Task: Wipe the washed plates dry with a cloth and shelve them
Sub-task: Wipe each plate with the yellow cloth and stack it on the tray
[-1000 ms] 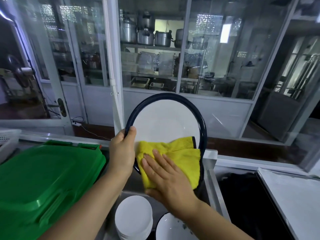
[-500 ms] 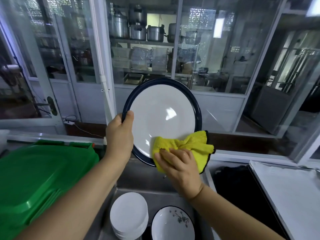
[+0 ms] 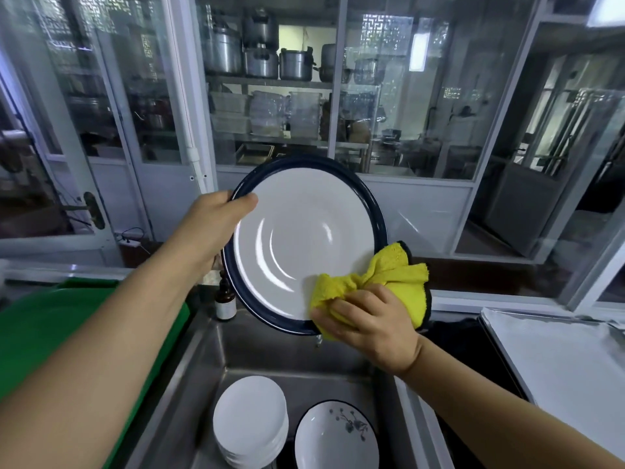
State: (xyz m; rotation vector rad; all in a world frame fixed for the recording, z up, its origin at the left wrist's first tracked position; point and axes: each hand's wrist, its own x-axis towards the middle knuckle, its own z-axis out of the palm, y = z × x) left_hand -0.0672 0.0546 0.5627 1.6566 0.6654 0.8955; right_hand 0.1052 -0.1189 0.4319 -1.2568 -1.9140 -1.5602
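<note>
A large white plate with a dark blue rim point(image 3: 304, 238) is held up over the sink, its face toward me. My left hand point(image 3: 216, 225) grips its upper left rim, thumb on the front. My right hand point(image 3: 368, 323) holds a bunched yellow cloth point(image 3: 389, 279) against the plate's lower right edge. Down in the steel sink point(image 3: 270, 353) lies a stack of white plates point(image 3: 250, 424) and, to its right, a blue-rimmed bowl with a flower pattern point(image 3: 334, 438).
A green plastic lid point(image 3: 37, 326) lies left of the sink. A small brown bottle point(image 3: 225, 299) stands at the sink's back edge. A white tray point(image 3: 568, 360) lies on the right over a dark surface. Glass partitions with shelves of pots stand behind.
The cloth slid from the plate's lower middle to its lower right edge and bunched up in my right hand. The plate's face has come more into view and tilted.
</note>
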